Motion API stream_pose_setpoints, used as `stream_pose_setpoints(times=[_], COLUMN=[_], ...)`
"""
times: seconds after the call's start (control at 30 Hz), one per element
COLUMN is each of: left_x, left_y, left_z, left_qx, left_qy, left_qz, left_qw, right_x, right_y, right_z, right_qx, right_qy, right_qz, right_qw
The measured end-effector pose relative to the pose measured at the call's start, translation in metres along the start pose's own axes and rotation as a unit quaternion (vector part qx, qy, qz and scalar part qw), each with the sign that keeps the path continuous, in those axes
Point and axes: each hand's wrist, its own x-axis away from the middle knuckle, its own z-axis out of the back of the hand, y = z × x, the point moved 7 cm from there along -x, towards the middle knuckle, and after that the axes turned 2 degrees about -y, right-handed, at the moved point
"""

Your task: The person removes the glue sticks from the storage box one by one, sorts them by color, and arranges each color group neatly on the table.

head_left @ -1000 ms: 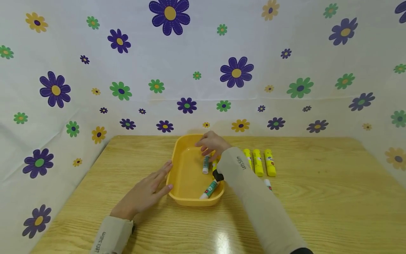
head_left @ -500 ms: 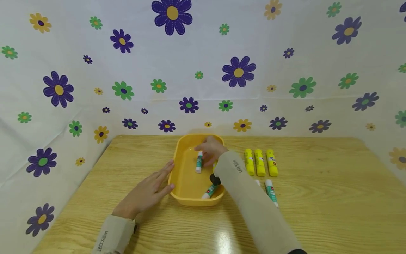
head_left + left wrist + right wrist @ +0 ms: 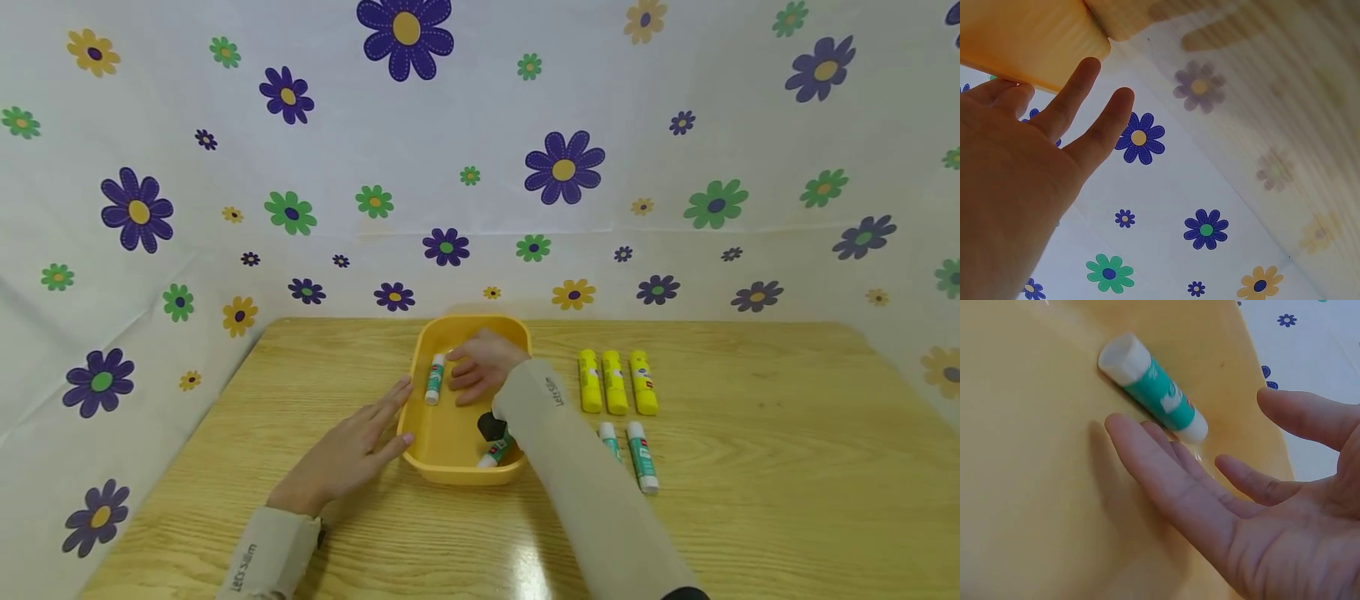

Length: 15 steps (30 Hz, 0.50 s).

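A yellow-orange plastic tray (image 3: 457, 476) sits on the wooden table. My left hand (image 3: 348, 454) rests its spread fingertips on the tray's left rim. Inside the tray is my right hand (image 3: 480, 367), fingers extended and holding nothing. Just left of those fingers lies a green-and-white glue stick (image 3: 435, 380) against the tray's left side; the right wrist view shows this glue stick (image 3: 1157, 390) just beyond the fingertips. Another green glue stick (image 3: 495, 451) lies at the tray's near right, partly hidden by the right wrist.
To the tray's right, yellow glue sticks (image 3: 614, 383) lie in a row of three. Two green glue sticks (image 3: 642, 458) lie nearer, one partly behind the right sleeve. A flower-patterned cloth (image 3: 480, 150) hangs behind the table (image 3: 787, 467).
The green glue stick beside my right hand has shifted left across the tray. My right hand has moved left and slightly nearer me. The left hand stays on the rim.
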Motion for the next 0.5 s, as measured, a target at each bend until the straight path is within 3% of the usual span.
stream_pose_setpoints(times=[0.23, 0.5], left_x=[-0.001, 0.001], left_y=[0.001, 0.000], left_z=[-0.001, 0.000], left_qx=[0.002, 0.005], left_qy=[-0.001, -0.007], left_qz=[-0.004, 0.005], left_qw=[1.0000, 0.9999], right_x=[-0.005, -0.010], right_y=[0.002, 0.002], right_z=[-0.011, -0.019], right_qx=[-0.011, -0.021], right_qy=[-0.030, -0.038], right_qz=[0.004, 0.013], right_qw=[0.9995, 0.9990])
